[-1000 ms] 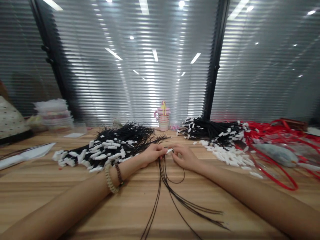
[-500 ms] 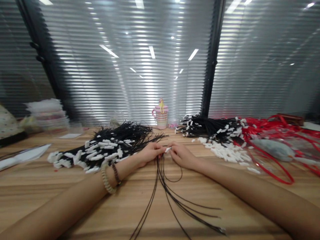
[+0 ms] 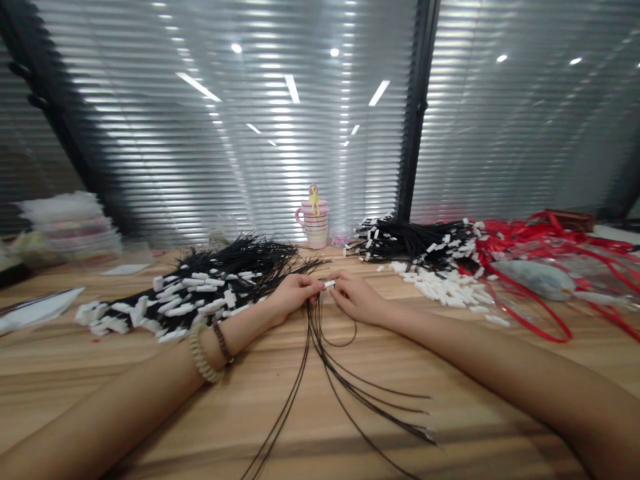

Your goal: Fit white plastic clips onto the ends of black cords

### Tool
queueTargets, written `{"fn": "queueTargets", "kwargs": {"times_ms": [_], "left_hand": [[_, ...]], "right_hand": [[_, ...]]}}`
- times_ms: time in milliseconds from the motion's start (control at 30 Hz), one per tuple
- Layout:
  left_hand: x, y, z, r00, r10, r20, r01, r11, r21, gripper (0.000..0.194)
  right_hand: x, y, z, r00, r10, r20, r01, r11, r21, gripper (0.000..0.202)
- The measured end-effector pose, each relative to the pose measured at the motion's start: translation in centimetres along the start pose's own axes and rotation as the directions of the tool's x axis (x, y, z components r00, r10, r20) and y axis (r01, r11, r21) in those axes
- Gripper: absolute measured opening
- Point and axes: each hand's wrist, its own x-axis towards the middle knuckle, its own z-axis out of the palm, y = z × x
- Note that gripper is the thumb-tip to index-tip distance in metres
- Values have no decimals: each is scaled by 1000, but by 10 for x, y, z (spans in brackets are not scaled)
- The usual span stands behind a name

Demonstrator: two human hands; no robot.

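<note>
My left hand (image 3: 295, 295) is closed in a pinch on thin black cords (image 3: 314, 333), which hang from its fingertips and fan out over the table toward me. A small white plastic piece (image 3: 329, 285) lies between the two hands' fingertips. My right hand (image 3: 357, 298) pinches that piece from its right end, with one cord looping below the fingers. Left of my left hand is a heap of black cords with white end pieces (image 3: 197, 293). Loose white plastic pieces (image 3: 450, 287) are piled beyond my right hand.
A striped pink mug (image 3: 315, 223) stands at the back. Another bundle of black cords (image 3: 405, 240) and red ribbons (image 3: 530, 247) with clear plastic lie at the right. Stacked clear boxes (image 3: 75, 227) and white paper (image 3: 45, 310) are at the left. Blinds (image 3: 250, 133) cover the window behind.
The whole view has shifted slightly, with things appearing a little higher and further left. Both hands keep their pinch, and the white piece now lies more level between them.
</note>
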Motion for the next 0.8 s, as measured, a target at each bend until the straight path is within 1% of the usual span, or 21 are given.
{"fn": "queueTargets", "kwargs": {"times_ms": [100,167,267,333,367,400,467,600,700,800], "left_hand": [[0,0,0,1000,6,-20,-7,1000,-21,37],[0,0,0,999,9,-30,-10,999,-40,36],[0,-1,-1,999,1,-52,-5,997,-71,36],[1,-1,-1,996,-13,-84,5,995,-97,36],[2,-1,-2,995,-22,-102,11,994,-112,37],[2,0,-3,992,-31,-118,16,992,-129,37],[3,2,-5,989,-39,-143,15,986,-169,37],[4,8,-9,986,-14,-164,-27,969,-246,32],[3,9,-11,986,-11,-165,-39,953,-300,29],[2,7,-11,986,-54,-159,-7,932,-362,29]], "right_hand": [[0,-1,0,1000,4,15,-4,1000,22,17],[-1,-1,0,999,39,12,-39,998,40,19],[-1,0,0,990,142,-8,-141,987,81,20],[0,1,-1,971,237,-10,-234,964,128,15],[1,3,-1,959,285,10,-283,946,161,12],[2,5,-2,944,326,45,-328,923,201,12],[3,9,-6,911,381,156,-411,864,289,18],[4,16,-15,834,403,377,-544,712,444,33],[4,17,-22,790,390,473,-608,600,520,35],[4,15,-27,755,381,533,-654,494,573,32]]}}
